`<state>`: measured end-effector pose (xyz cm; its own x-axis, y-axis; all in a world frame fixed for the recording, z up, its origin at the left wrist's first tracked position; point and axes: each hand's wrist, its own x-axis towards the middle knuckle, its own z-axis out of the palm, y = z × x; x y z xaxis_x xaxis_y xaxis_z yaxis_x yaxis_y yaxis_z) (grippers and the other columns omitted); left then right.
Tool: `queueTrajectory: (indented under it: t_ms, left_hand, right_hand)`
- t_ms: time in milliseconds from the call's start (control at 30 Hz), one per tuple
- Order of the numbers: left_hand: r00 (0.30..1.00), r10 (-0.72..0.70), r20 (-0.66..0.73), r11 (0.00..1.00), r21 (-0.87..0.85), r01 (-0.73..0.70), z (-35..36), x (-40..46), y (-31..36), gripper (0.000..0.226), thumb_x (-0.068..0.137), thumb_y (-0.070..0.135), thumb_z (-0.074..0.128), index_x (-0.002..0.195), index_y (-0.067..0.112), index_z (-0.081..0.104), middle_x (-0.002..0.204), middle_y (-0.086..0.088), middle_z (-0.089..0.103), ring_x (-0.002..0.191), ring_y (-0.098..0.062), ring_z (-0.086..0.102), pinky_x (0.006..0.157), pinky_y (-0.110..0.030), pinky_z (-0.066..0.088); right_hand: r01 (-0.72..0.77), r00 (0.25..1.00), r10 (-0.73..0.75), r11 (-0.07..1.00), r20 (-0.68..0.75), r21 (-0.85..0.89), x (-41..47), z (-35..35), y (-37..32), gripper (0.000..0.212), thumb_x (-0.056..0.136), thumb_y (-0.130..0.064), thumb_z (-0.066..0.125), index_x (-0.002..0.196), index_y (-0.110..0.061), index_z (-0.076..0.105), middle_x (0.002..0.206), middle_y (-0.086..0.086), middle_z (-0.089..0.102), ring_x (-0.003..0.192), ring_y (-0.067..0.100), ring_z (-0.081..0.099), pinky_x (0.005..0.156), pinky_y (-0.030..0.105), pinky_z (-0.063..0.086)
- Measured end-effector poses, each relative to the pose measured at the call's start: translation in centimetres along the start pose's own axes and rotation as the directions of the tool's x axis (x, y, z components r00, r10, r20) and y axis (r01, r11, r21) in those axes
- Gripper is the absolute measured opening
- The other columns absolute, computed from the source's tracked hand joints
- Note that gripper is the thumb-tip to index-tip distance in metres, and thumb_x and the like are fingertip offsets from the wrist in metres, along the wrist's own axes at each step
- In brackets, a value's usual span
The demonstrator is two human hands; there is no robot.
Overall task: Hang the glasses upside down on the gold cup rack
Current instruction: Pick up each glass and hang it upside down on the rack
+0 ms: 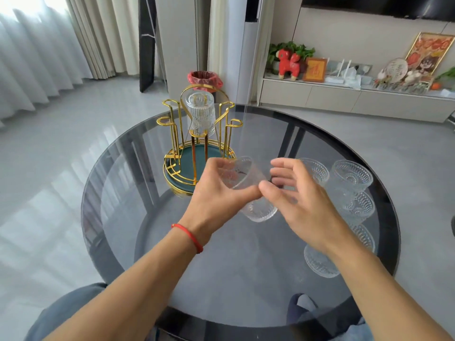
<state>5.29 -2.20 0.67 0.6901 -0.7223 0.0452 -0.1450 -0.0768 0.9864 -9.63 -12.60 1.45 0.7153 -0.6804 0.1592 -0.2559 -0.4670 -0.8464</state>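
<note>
- Left hand grips a tilted glass above the table, near the rack.
- Right hand spread wide, beside it.
- One glass hangs inverted on the rack.

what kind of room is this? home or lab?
Most likely a home living room: long curtains at the window, a low media cabinet with ornaments and a red toy horse, and a round glass table holding the gold cup rack.
</note>
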Motion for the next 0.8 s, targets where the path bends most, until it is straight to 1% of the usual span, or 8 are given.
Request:
queueTrajectory:
  t_ms: [133, 200, 300, 433, 567, 667, 733, 800]
  left_hand:
    - [0.951, -0.296, 0.091, 0.84, -0.449, 0.305, -1.2, 0.3, 0.6, 0.076, 0.065, 0.032, 0.085, 0.128, 0.009, 0.05, 0.129, -0.017, 0.064, 0.114, -0.028, 0.069, 0.08, -0.051, 0.065]
    - [0.938, -0.319, 0.137, 0.773, -0.535, 0.341, -1.6, 0.2, 0.6, 0.073, 0.07, 0.028, 0.082, 0.132, 0.005, 0.049, 0.131, -0.021, 0.065, 0.116, -0.031, 0.07, 0.084, -0.054, 0.064]
    - [0.932, -0.316, 0.177, 0.743, -0.565, 0.359, -2.0, 0.4, 0.3, 0.068, 0.075, 0.029, 0.081, 0.133, 0.008, 0.052, 0.131, -0.018, 0.065, 0.118, -0.032, 0.068, 0.085, -0.051, 0.064]
    - [0.961, -0.22, 0.17, 0.965, -0.106, 0.24, -2.9, 0.8, -0.3, 0.04, 0.093, 0.052, 0.063, 0.122, 0.026, 0.061, 0.122, 0.006, 0.066, 0.12, -0.017, 0.061, 0.09, -0.043, 0.063]
    - [0.97, -0.124, 0.208, 0.977, 0.197, 0.082, -5.1, 1.2, -1.1, 0.068, 0.091, 0.073, 0.033, 0.126, 0.024, 0.064, 0.122, 0.002, 0.067, 0.115, -0.019, 0.062, 0.094, -0.042, 0.057]
    - [0.989, 0.088, 0.116, 0.794, 0.592, -0.14, -6.6, 1.9, -2.3, 0.057, 0.097, 0.059, 0.03, 0.101, 0.017, 0.068, 0.107, -0.006, 0.068, 0.105, -0.031, 0.061, 0.088, -0.043, 0.05]
    - [0.983, 0.093, 0.157, 0.637, 0.75, -0.18, -7.5, 2.4, -3.6, 0.04, 0.096, 0.045, 0.05, 0.126, 0.026, 0.069, 0.139, -0.005, 0.062, 0.129, -0.028, 0.056, 0.105, -0.044, 0.048]
    - [0.964, -0.003, 0.265, 0.555, 0.803, -0.219, -8.1, 3.0, -4.7, 0.055, 0.094, 0.038, 0.06, 0.148, 0.032, 0.052, 0.164, -0.003, 0.038, 0.151, -0.027, 0.035, 0.12, -0.047, 0.036]
  right_hand:
    - [-0.263, 0.963, 0.241, 0.941, 0.121, 0.214, 0.2, 2.2, -0.5, 0.048, 0.103, -0.057, 0.046, 0.147, -0.038, 0.046, 0.14, -0.005, 0.059, 0.104, 0.011, 0.074, 0.088, 0.028, 0.059]
    - [-0.284, 0.959, 0.253, 0.879, 0.129, 0.383, 0.4, 2.8, -0.8, 0.045, 0.105, -0.049, 0.049, 0.147, -0.032, 0.05, 0.141, 0.005, 0.06, 0.111, 0.027, 0.073, 0.094, 0.042, 0.062]
    - [-0.287, 0.957, 0.258, 0.799, 0.13, 0.528, 0.8, 2.8, -0.9, 0.039, 0.103, -0.038, 0.059, 0.14, -0.024, 0.059, 0.141, 0.013, 0.063, 0.119, 0.043, 0.066, 0.098, 0.048, 0.06]
    - [-0.259, 0.964, 0.237, 0.747, 0.118, 0.612, 0.8, 2.3, -0.8, 0.038, 0.097, -0.024, 0.07, 0.134, -0.016, 0.065, 0.124, 0.015, 0.075, 0.114, 0.033, 0.073, 0.102, 0.047, 0.058]
    - [-0.164, 0.974, 0.223, 0.826, -0.045, 0.54, 0.9, 2.0, -0.6, 0.037, 0.085, -0.026, 0.082, 0.121, -0.027, 0.073, 0.107, 0.013, 0.077, 0.095, 0.017, 0.075, 0.092, 0.041, 0.061]
    - [-0.078, 0.976, 0.154, 0.907, -0.154, 0.414, 1.0, 1.8, -0.7, 0.05, 0.067, -0.045, 0.084, 0.116, -0.041, 0.074, 0.106, 0.005, 0.07, 0.083, 0.007, 0.072, 0.081, 0.03, 0.055]
    - [-0.022, 0.976, 0.103, 0.924, -0.193, 0.381, 1.2, 1.3, -0.7, 0.054, 0.065, -0.05, 0.082, 0.118, -0.041, 0.073, 0.106, 0.003, 0.069, 0.082, 0.007, 0.071, 0.077, 0.029, 0.052]
    - [0.038, 0.979, 0.037, 0.934, -0.202, 0.354, 1.5, 0.7, -0.8, 0.054, 0.069, -0.048, 0.081, 0.122, -0.039, 0.072, 0.105, 0.005, 0.069, 0.084, 0.008, 0.071, 0.076, 0.027, 0.051]
